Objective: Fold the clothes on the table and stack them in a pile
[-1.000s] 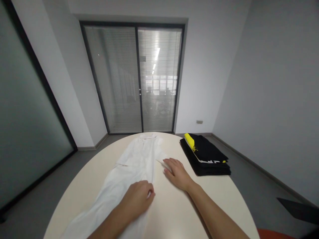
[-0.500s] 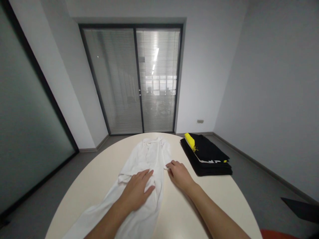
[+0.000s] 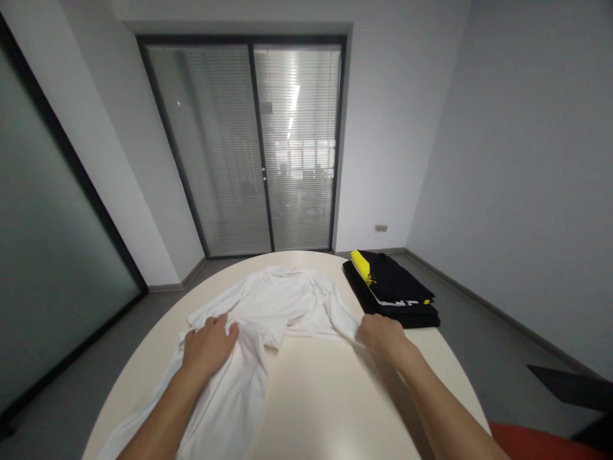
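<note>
As the head view shows, one white garment (image 3: 299, 297), rumpled, lies across the round tabletop (image 3: 330, 396). My hands: left hand (image 3: 209, 347), part-curled, palm down on the cloth, whether gripping I cannot tell; right hand (image 3: 382, 333), closed on the garment's right end, beside folded black clothes (image 3: 402, 281), stacked.

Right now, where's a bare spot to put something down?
The biggest bare patch of table is the near middle, between the white cloth and right forearm. A smaller one lies right of it, in front of the black stack. It's crowded by the right hand, where cloth and stack come close.
</note>
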The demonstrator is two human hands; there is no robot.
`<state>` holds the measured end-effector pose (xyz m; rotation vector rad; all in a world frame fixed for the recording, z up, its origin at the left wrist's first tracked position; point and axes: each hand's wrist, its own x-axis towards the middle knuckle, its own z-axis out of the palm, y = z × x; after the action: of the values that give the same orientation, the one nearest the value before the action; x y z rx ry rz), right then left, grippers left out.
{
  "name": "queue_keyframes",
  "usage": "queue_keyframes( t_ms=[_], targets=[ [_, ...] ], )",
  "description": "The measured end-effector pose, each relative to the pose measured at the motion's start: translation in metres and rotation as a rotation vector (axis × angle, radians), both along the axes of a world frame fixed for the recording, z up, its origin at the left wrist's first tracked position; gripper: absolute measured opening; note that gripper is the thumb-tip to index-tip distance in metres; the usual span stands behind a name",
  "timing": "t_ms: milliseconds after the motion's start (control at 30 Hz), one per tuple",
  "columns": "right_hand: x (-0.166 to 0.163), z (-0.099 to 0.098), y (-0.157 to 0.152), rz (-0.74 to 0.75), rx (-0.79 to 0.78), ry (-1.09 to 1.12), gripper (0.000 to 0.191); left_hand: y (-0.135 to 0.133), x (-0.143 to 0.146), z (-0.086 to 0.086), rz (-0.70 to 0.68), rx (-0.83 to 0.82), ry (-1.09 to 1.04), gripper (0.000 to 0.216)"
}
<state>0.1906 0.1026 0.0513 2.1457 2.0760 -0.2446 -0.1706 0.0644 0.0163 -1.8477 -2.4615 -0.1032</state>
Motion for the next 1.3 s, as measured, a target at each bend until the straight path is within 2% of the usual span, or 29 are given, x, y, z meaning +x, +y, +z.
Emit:
queue_keyframes(
  t_ms=[67,167,233,300,367,400,533,600,667,733,767,900,967,1100,1200,1300],
  targets=[
    [-0.001,-0.002,-0.001,0.002,0.042,-0.007,0.034,0.002,-0.009,-0.002,0.037,0.035,-0.024,0.058],
    [-0.006,-0.011,0.001,0.005,0.252,0.058,0.039,0.002,-0.007,-0.005,0.01,0.188,-0.006,0.064],
    [-0.012,-0.02,0.005,0.088,0.396,0.16,0.048,0.001,0.005,-0.008,-0.149,0.311,-0.007,0.061],
    [-0.018,-0.028,0.009,0.231,0.44,0.243,0.055,-0.002,0.019,-0.011,-0.411,0.34,-0.072,0.055],
    [-0.021,-0.032,0.012,0.331,0.397,0.28,0.048,-0.005,0.031,-0.013,-0.609,0.252,-0.151,0.054],
    [-0.022,-0.033,0.012,0.344,0.367,0.283,0.041,-0.007,0.036,-0.014,-0.644,0.196,-0.175,0.054],
    [-0.015,-0.028,0.01,0.336,0.243,0.3,0.021,-0.01,0.043,-0.013,-0.508,0.097,-0.174,0.053],
    [-0.009,-0.025,0.007,0.43,0.088,0.418,0.015,-0.009,0.042,-0.012,-0.43,0.11,-0.149,0.054],
    [-0.004,-0.022,0.003,0.538,-0.115,0.584,0.01,-0.01,0.042,-0.011,-0.422,0.144,-0.122,0.057],
    [-0.005,-0.018,-0.001,0.594,-0.228,0.724,0.008,-0.012,0.046,-0.011,-0.539,0.171,-0.112,0.066],
    [-0.007,-0.016,-0.003,0.612,-0.219,0.781,0.008,-0.014,0.05,-0.011,-0.632,0.181,-0.117,0.073],
    [-0.025,-0.006,-0.014,0.689,0.007,0.941,0.012,-0.024,0.073,-0.008,-0.975,0.21,-0.182,0.096],
    [-0.034,-0.002,-0.021,0.751,0.081,0.967,0.013,-0.027,0.084,-0.008,-1.041,0.242,-0.23,0.085],
    [-0.045,0.001,-0.03,0.901,0.079,0.972,0.016,-0.026,0.091,-0.008,-0.998,0.299,-0.349,0.033],
    [-0.041,-0.001,-0.025,0.883,0.082,0.996,0.022,-0.024,0.086,-0.008,-0.998,0.307,-0.465,0.025],
    [-0.028,-0.011,-0.01,0.793,0.252,0.967,0.044,-0.03,0.079,-0.003,-0.963,0.303,-0.654,0.023]
  ],
)
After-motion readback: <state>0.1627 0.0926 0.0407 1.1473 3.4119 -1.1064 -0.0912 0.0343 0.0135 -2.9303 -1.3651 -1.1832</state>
